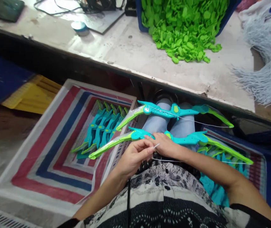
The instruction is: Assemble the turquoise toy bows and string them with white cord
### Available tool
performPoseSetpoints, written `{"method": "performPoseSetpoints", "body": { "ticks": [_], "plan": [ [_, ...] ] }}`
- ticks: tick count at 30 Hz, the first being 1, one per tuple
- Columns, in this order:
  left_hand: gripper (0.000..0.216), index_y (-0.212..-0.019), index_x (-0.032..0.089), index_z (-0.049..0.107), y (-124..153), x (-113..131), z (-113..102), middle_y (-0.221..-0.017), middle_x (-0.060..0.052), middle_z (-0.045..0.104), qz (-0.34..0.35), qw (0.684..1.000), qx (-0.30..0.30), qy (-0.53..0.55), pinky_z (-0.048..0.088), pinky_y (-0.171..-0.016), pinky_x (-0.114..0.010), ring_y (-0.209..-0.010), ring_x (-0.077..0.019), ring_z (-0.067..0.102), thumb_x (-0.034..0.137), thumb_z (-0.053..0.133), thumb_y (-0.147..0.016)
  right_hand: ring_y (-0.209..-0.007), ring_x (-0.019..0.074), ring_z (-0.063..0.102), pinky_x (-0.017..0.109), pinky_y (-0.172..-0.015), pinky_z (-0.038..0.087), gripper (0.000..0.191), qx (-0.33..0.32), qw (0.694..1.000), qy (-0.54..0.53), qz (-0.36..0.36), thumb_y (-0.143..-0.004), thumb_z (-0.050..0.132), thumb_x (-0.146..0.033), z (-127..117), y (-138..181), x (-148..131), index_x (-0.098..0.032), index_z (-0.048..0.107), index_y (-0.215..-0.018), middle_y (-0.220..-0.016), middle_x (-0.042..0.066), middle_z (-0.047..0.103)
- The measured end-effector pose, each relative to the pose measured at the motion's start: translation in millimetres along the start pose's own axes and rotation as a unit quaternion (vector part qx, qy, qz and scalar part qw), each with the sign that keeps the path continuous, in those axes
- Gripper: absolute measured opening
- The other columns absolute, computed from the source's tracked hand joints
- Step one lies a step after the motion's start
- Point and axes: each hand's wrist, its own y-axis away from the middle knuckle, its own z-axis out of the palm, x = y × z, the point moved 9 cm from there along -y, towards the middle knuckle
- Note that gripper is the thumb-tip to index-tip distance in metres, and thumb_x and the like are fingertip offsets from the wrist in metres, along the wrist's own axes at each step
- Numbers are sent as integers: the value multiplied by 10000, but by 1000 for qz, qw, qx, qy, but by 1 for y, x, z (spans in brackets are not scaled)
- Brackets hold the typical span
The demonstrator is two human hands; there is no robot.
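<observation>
Patterned fabric of the person's top fills the bottom of the view, and both forearms reach out from it over the lap. Across the knees lies a teal toy bow (173,139) with lime-green tips, laid crosswise so the lap carries it and both hands stay free. The left hand (134,156) pinches a thin white string (157,145) between thumb and forefinger, fingers drawn together on it close to the bow's middle. The right hand (166,144) rests on the grip, fingers curled down against it, seemingly to hold it steady; whether they close right round it I cannot tell. A second bow (180,112), already strung, lies further out over the knees, just under the workbench edge (149,76). Left of the knees a striped woven sack (54,148) stands open with more bows (99,128) stacked inside, within easy reach. On the bench sit a heap of green plastic pieces (185,28) and a bundle of white cords (265,69).
</observation>
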Motion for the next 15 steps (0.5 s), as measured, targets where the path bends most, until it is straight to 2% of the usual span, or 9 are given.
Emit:
{"method": "performPoseSetpoints", "body": {
  "ticks": [3,6,9,11,13,15],
  "plan": [
    [350,-630,135,632,-1,5,-6,-529,23,478,15,999,29,-9,298,-496,-214,-505,-68,390,426,824,-663,-899,222,605,356,-811,482,555,-43,997,-58,12,-953,467,-272,-8,27,21,-214,361,-1495,-1077,135,617],
    [323,-649,141,660,-5,25,-30,-543,25,501,78,987,139,0,317,-498,-206,-510,-68,405,402,846,-613,-899,195,616,335,-835,498,601,-33,981,-190,22,-886,512,-229,-15,46,50,-214,407,-1478,-1084,93,658],
    [276,-702,160,698,0,61,-66,-537,38,520,182,942,279,-26,314,-473,-194,-483,-59,386,376,839,-603,-781,153,619,294,-779,518,612,-34,945,-323,48,-814,535,-204,-12,56,79,-218,497,-1425,-1020,23,708],
    [233,-735,166,723,4,83,-83,-570,25,578,221,909,340,-96,353,-485,-204,-496,-73,427,363,807,-642,-728,148,621,295,-737,535,612,-47,927,-366,72,-795,543,-228,-6,58,92,-213,524,-1406,-1011,10,723],
    [204,-744,165,740,4,100,-90,-637,2,646,233,883,366,-176,411,-536,-221,-553,-102,506,354,774,-675,-826,182,656,329,-798,552,612,-41,920,-383,74,-784,559,-255,-6,56,97,-199,540,-1393,-1099,28,718],
    [200,-743,162,749,2,110,-93,-678,-10,681,241,866,372,-231,440,-579,-233,-600,-122,552,356,752,-694,-1016,234,656,376,-931,529,608,-22,917,-393,64,-774,583,-272,-9,52,97,-176,561,-1374,-1222,57,681]
  ]
}}
